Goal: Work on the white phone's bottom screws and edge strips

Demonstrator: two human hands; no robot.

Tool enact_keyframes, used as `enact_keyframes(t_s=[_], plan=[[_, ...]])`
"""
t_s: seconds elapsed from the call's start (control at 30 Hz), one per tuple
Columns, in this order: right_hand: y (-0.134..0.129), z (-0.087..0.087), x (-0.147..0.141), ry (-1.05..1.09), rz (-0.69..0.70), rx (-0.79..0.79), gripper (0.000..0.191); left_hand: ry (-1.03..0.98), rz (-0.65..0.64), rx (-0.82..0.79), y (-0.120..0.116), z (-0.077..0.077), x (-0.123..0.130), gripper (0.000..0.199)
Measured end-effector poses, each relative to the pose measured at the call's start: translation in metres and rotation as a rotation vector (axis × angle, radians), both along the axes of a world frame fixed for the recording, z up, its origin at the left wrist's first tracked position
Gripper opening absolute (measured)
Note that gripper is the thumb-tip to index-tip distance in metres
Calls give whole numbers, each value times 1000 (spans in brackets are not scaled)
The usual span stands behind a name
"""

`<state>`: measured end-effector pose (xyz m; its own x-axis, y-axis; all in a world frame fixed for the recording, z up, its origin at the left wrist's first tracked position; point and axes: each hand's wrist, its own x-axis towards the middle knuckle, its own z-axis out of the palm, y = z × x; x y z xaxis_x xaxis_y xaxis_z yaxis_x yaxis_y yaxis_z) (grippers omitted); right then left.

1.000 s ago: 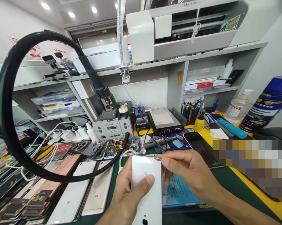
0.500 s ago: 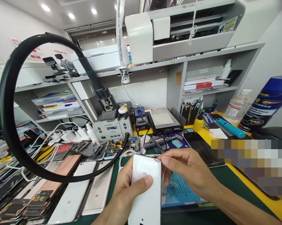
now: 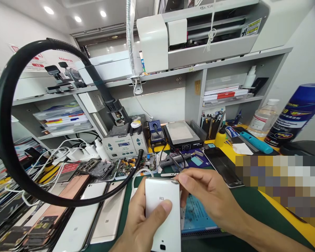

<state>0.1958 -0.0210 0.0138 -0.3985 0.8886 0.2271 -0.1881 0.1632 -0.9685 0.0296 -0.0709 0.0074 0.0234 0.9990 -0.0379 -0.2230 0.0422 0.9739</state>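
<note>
A white smartphone (image 3: 164, 213) with a logo on its back is held upright, back cover toward me. My left hand (image 3: 147, 217) wraps round its left side, the thumb pressed flat on the back below the logo. At the phone's top right corner, my right hand (image 3: 209, 196) has its thumb and fingers closed together. That corner looks dark and worn. Whether the right fingers pinch the phone's edge or some small thing there cannot be made out. Under the hands lies a blue printed sheet (image 3: 199, 213) on a green mat (image 3: 254, 210).
Several phones, among them a gold phone (image 3: 108, 213), lie at the left. A thick black hose (image 3: 5, 140) loops over them from the grey soldering station (image 3: 124, 145). Behind stand a parts tray (image 3: 149, 162) and a heating plate (image 3: 180, 133). At right is a blue spray can (image 3: 296, 115).
The phone has tipped slightly, so more of its top edge and its camera hole show. My left thumb has shifted a little on the back. The right hand stays at the corner.
</note>
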Motion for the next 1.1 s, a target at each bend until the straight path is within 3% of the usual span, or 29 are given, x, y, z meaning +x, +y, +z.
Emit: enact_keyframes(t_s=[0.33,0.57,0.87,1.1], plan=[[-2,-5,-2,-22,-27,4,32,155,64,15,-2,-2,-1,45],[-1,-6,-5,-8,-3,-41,37,138,94,-13,-4,-7,0,49],[-3,1,-4,-23,47,-44,42,1,137,-53,-7,-1,6,47],[-1,-3,-5,15,27,-62,40,-45,23,-8,-2,-1,4,47]])
